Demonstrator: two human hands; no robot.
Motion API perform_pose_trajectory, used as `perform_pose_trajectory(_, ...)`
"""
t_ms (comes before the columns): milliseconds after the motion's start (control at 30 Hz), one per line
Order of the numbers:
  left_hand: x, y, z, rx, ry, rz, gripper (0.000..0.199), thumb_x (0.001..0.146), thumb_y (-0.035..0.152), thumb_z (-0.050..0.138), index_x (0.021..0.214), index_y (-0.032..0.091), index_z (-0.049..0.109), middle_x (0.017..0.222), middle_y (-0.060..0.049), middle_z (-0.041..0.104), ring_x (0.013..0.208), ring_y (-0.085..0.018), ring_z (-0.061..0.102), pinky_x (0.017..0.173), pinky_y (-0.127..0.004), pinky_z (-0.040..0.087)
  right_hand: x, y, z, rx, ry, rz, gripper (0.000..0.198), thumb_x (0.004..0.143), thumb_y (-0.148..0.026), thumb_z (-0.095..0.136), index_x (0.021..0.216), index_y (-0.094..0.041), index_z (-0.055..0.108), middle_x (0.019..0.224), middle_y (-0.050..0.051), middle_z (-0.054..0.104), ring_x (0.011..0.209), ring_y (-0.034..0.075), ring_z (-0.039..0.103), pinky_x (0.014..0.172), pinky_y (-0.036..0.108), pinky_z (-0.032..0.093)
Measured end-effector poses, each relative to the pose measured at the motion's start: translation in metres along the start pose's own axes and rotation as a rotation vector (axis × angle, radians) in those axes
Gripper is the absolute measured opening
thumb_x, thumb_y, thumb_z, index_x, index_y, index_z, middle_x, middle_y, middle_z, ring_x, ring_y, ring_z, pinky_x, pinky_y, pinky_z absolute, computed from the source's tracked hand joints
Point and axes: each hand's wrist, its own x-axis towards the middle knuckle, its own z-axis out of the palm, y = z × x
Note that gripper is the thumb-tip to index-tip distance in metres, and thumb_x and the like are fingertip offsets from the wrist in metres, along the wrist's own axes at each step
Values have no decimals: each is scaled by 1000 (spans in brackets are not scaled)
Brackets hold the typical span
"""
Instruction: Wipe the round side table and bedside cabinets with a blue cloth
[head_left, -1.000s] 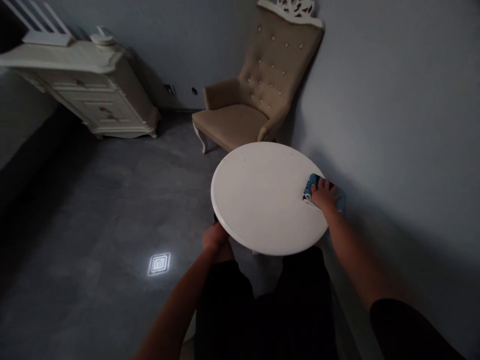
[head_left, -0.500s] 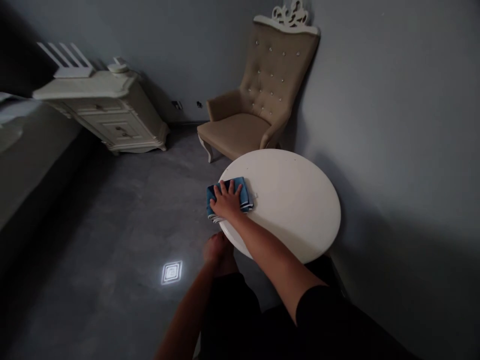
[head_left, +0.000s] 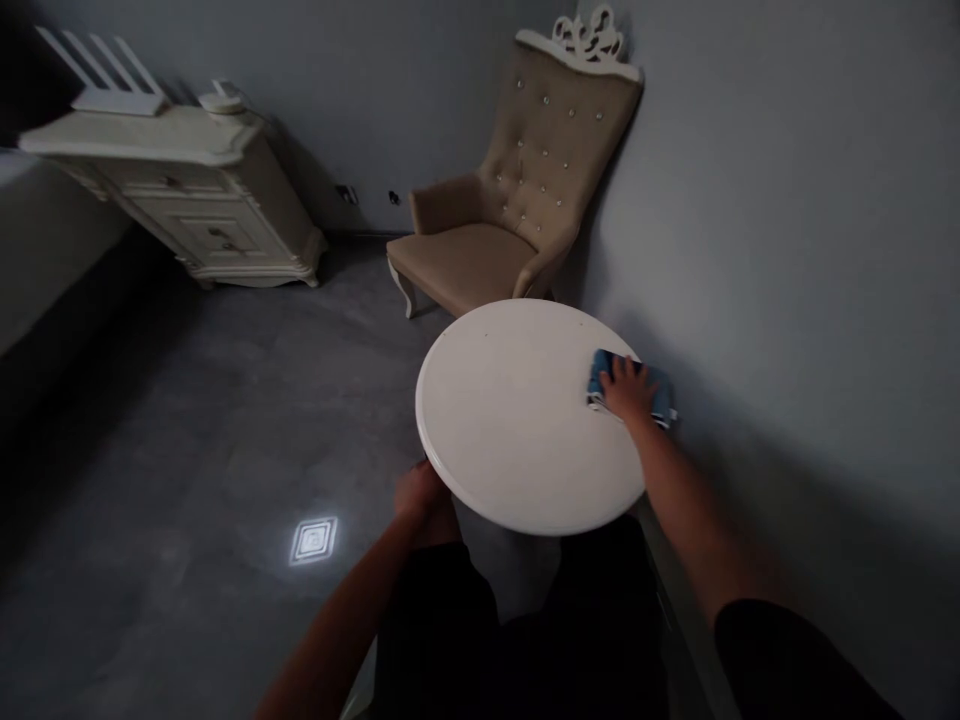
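Note:
My right hand [head_left: 628, 388] lies over a folded blue and navy towel [head_left: 661, 395] with pale edging, fingers spread, pressing it on the right side of a round white table [head_left: 517, 420]. Part of the towel reaches past the table's right rim toward the wall. Low at the near left rim, my left hand [head_left: 420, 490] is closed, just above my knee. Its fingers are mostly turned away, and what they hold, if anything, is hidden.
A tan tufted armchair [head_left: 465, 265] stands directly behind the table. The grey wall [head_left: 787, 250] runs close along the right. Farther left, a white cabinet [head_left: 225, 230] carries a router [head_left: 120, 100]. A lit square pattern [head_left: 313, 540] shows on the floor.
My right hand has carried the towel across the tabletop from the left rim to the right side. My left hand stays by the near left rim. The view has shifted slightly.

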Motion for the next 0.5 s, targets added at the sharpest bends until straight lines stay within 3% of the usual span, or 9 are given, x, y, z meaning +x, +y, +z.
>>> perform_pose_trajectory(100,0,-6,2,-7,-14,45,39,112,47,65,132,23,87,140,-20,84,128,-37,79,102,-41,58,3,46,3,-10,15,113,78,120,-56,17,187,-19,31,194,25,21,174,50,29,130,84,32)
perform_pose_trajectory(200,-1,-9,2,12,-16,50,38,111,47,64,130,25,87,137,-20,85,124,-37,81,98,-40,59,4,31,7,-12,19,151,79,120,-57,21,187,-17,30,193,29,18,174,53,27,129,87,29)
perform_pose_trajectory(300,-3,-9,-1,24,-13,60,39,111,48,63,129,24,87,133,-19,86,121,-36,82,98,-39,59,0,-41,13,-5,25,22,77,121,-57,26,187,-17,32,194,29,13,176,53,20,132,86,22)
perform_pose_trajectory(500,-11,-1,-16,81,-34,32,43,114,46,58,133,19,85,136,-21,85,125,-35,81,99,-37,59,-49,-254,30,181,2,-467,76,118,-55,45,183,-16,41,195,20,23,176,59,12,135,90,3)
